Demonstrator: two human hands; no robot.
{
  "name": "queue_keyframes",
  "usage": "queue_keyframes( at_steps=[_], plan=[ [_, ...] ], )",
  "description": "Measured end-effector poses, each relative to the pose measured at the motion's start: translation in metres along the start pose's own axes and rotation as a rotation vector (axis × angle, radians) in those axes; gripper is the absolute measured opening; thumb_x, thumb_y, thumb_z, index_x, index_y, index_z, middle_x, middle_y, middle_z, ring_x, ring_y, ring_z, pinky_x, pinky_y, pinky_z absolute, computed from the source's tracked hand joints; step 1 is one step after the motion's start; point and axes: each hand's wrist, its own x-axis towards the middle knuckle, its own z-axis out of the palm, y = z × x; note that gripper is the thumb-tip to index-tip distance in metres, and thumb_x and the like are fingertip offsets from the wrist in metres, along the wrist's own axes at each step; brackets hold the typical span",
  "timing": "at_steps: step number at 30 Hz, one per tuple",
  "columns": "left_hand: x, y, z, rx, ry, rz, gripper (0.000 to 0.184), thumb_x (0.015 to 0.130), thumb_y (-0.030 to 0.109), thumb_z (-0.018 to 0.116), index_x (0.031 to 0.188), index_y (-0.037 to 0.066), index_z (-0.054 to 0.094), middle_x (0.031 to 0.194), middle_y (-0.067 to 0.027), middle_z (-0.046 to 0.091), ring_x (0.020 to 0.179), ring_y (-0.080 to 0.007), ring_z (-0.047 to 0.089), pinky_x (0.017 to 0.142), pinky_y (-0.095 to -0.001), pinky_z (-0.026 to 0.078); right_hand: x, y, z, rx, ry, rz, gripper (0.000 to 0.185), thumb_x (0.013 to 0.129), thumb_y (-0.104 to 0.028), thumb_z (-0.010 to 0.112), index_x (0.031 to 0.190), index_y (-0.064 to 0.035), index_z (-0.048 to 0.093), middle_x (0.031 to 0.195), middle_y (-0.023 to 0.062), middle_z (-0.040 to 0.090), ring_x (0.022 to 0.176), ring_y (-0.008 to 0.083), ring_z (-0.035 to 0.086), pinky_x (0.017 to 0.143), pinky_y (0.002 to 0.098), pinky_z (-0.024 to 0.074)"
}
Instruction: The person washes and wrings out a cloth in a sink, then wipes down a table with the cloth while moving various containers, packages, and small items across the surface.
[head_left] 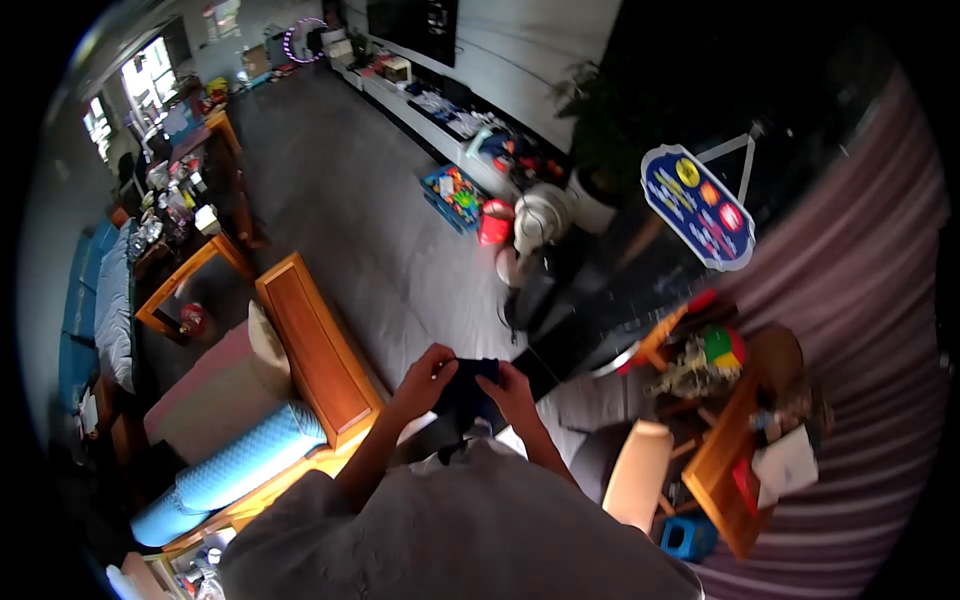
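Note:
A small dark navy piece of cloth (pixel 468 380) is stretched between my two hands, just in front of my body. My left hand (pixel 430 382) is closed on its left edge, with the fingers curled in. On the other side, my right hand (pixel 512 392) pinches the right edge, the thumb lying over the fabric. The cloth's upper edge runs fairly straight between the hands. Its lower part blends into the dark shapes below, so I cannot tell what kind of item it is.
To the left stands a wooden sofa (pixel 322 350) with cushions and a blue rolled mat (pixel 245 465). Ahead, a blue toy crate (pixel 455 197) sits on the grey floor (pixel 330 170). At right are a wooden table (pixel 715 480), a chair (pixel 640 470) and a hanging sign (pixel 697 205).

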Motion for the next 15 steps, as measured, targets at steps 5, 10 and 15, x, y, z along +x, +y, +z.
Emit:
queue_keyframes(
  at_steps=[5, 10, 15],
  plan=[
    [0.075, -0.008, -0.040, -0.147, 0.141, -0.097, 0.017, 0.105, 0.013, 0.065, 0.115, 0.003, 0.056, 0.099, -0.0028, 0.062, 0.086, -0.0101, 0.059, 0.077, -0.0281, 0.050, 0.127, -0.008, 0.017, 0.091, 0.004, -0.059, 0.025, 0.088, -0.012, 0.086, 0.102, -0.0008, 0.070, 0.089, 0.0004, 0.070, 0.082, 0.0080, 0.063, 0.075, 0.0259, 0.0505],
    [0.149, -0.027, -0.095, -0.181, 0.315, -0.208, 0.022, 0.101, 0.013, 0.072, 0.114, 0.006, 0.057, 0.093, -0.0019, 0.062, 0.076, -0.0071, 0.058, 0.066, -0.0244, 0.048, 0.242, -0.024, 0.047, -0.131, -0.137, -0.180, 0.027, 0.085, -0.015, 0.088, 0.093, -0.0018, 0.066, 0.081, 0.0001, 0.066, 0.075, 0.0053, 0.058, 0.069, 0.0248, 0.0485],
    [0.234, -0.045, -0.163, -0.121, 0.398, -0.253, 0.029, 0.096, 0.015, 0.078, 0.116, 0.005, 0.059, 0.090, -0.0039, 0.063, 0.077, -0.0111, 0.061, 0.066, -0.0268, 0.052, 0.361, -0.043, 0.096, -0.140, -0.317, -0.089, 0.027, 0.086, -0.018, 0.088, 0.088, -0.0023, 0.065, 0.074, -0.0014, 0.063, 0.070, 0.0056, 0.055, 0.063, 0.0258, 0.0461]
  ],
)
